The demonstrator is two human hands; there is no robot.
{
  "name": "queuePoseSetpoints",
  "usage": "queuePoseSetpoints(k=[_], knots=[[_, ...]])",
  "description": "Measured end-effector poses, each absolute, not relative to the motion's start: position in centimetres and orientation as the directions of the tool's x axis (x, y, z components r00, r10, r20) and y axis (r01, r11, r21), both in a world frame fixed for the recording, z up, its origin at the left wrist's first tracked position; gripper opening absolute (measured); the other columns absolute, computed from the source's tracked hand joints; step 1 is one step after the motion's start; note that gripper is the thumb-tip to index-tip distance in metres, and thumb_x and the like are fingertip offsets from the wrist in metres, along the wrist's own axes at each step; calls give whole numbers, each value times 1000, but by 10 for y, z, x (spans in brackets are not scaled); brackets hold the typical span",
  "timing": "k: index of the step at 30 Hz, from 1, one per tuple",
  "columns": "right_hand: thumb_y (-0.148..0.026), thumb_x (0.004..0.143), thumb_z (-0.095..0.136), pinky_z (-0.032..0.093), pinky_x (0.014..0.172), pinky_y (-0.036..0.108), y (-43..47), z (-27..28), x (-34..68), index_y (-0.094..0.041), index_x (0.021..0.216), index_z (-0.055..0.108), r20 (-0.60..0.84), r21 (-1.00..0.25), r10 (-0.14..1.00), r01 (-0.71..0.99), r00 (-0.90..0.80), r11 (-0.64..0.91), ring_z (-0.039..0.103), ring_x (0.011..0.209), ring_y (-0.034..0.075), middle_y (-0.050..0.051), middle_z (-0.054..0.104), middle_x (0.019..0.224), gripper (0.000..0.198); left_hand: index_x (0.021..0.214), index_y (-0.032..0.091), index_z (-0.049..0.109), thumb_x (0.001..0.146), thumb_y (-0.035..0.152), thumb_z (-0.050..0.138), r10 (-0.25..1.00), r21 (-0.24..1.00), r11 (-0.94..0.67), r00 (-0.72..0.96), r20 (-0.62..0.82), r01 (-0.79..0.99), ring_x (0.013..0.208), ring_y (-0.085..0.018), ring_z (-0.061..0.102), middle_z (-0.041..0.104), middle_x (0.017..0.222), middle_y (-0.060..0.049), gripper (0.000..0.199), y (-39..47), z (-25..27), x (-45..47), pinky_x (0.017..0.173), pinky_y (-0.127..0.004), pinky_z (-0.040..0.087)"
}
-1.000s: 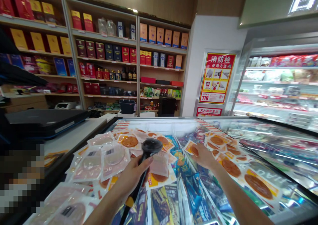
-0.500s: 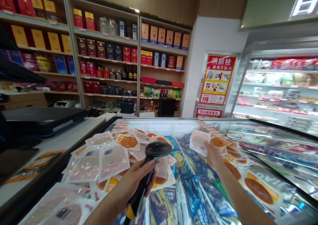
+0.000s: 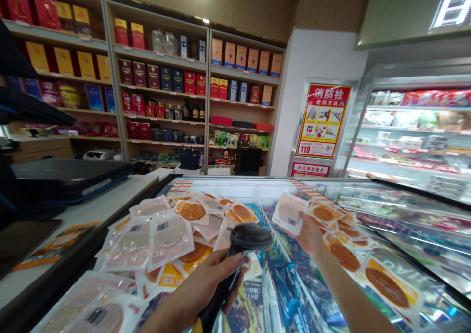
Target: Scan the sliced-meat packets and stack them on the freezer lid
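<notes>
My left hand (image 3: 206,286) is wrapped round the handle of a black barcode scanner (image 3: 252,236), whose head points up and to the right. My right hand (image 3: 308,234) pinches the edge of a flat sealed packet (image 3: 289,214), its barcode side facing me. Many similar packets (image 3: 171,237) with round slices inside lie heaped on the freezer glass at the left, some barcode side up. More packets, with orange-brown slices showing (image 3: 344,255), are spread on the glass right of my right hand.
Under the glass, the chest freezer (image 3: 235,182) holds blue wrapped goods (image 3: 283,294) and a white wire divider. A counter with a black device (image 3: 69,176) stands left. Behind are shelves of boxed bottles (image 3: 162,78) and, right, a lit refrigerated case (image 3: 412,127).
The scanner has moved right and slightly down, nearer the packet in my right hand. That packet has shifted a little left and tilted, so its barcode now shows.
</notes>
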State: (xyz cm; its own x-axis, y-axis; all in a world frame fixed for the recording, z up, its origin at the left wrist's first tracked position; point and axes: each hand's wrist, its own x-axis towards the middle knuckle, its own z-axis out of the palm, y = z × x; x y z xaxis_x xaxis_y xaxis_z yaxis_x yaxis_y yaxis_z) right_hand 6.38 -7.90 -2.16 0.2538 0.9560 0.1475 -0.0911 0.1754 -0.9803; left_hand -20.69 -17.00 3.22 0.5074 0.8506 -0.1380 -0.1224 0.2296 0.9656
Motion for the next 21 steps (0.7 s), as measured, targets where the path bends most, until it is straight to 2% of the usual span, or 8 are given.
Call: queuePoseSetpoints(k=[9, 17, 21], knots=[[-52, 74, 26, 41, 75, 43, -76, -22, 61, -20, 114, 44, 168, -966, 949, -148, 268, 213, 56, 90, 25, 10, 62, 101, 55, 72, 16, 47, 63, 47, 56, 816, 947, 300, 544, -195, -111, 38, -5, 42, 50, 55, 2, 33, -174, 31, -209, 35, -16, 32], [-56, 72, 24, 43, 72, 41, -74, -26, 63, -20, 116, 42, 225, -968, 936, -44, 269, 246, 57, 87, 24, 9, 62, 100, 59, 71, 16, 47, 64, 47, 55, 816, 949, 297, 545, -195, -105, 37, -4, 40, 48, 53, 3, 32, -174, 33, -208, 34, -16, 31], [-52, 74, 28, 42, 74, 41, -74, -27, 62, -21, 116, 42, 219, -964, 935, -84, 281, 251, 57, 89, 24, 8, 63, 99, 54, 70, 18, 47, 62, 48, 57, 796, 944, 320, 562, -224, -77, 37, -4, 39, 48, 53, 4, 33, -177, 34, -208, 35, -16, 31]])
